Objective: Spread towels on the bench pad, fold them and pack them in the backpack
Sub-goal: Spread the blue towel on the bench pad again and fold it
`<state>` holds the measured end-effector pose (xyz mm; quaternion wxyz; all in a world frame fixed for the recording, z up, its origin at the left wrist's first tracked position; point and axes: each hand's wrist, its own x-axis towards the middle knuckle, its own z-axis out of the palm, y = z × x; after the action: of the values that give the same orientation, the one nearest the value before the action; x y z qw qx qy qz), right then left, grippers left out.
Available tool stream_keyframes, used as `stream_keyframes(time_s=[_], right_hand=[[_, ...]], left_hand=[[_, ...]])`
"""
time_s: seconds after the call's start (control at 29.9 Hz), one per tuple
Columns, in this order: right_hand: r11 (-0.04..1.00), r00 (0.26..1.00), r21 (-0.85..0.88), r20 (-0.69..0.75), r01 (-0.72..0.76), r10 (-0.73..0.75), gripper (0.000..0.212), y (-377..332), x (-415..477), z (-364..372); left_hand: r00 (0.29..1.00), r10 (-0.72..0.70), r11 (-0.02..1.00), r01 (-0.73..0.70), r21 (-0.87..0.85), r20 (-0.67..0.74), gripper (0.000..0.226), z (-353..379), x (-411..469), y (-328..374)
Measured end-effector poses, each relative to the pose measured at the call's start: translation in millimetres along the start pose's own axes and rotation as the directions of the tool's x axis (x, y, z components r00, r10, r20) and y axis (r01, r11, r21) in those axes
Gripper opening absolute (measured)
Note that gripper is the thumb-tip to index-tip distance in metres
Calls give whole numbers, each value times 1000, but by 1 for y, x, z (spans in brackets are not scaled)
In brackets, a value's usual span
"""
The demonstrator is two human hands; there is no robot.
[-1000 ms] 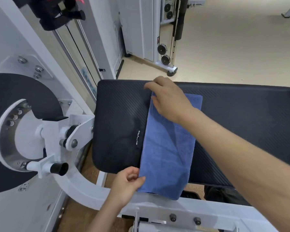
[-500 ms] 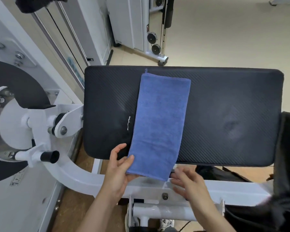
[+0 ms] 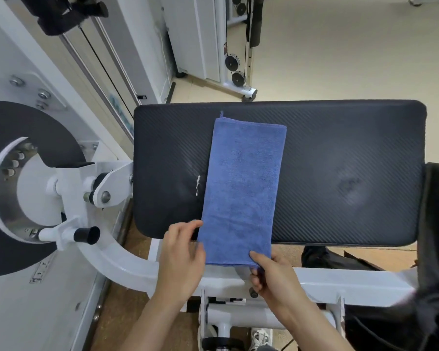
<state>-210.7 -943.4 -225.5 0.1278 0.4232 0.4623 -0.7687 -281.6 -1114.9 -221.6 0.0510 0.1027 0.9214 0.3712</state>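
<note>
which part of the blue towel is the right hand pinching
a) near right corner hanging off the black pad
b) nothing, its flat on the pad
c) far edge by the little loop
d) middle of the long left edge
a: the right hand has thumb on top and fingers beneath the near right corner of the folded blue terry towel, where it overhangs the near edge of the black ribbed bench pad.

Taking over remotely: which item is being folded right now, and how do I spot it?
Find the wide black bench pad across the middle. Lying lengthwise over its left half is the blue towel, a long folded strip overhanging the near edge, both hands at that end. It is the only blue thing there.
</note>
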Motion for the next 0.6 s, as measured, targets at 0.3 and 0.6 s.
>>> stream_keyframes(time_s=[0.3,0.6], right_hand=[[934,983,-337,-92,120,-160,8,-18,-8,-3],[-153,542,-755,580,637,-608,26,-53,31,-11]], left_hand=[[787,498,660,-616,430,364,49,40,12,1],[726,340,678,-630,379,597,19,27,11,26]])
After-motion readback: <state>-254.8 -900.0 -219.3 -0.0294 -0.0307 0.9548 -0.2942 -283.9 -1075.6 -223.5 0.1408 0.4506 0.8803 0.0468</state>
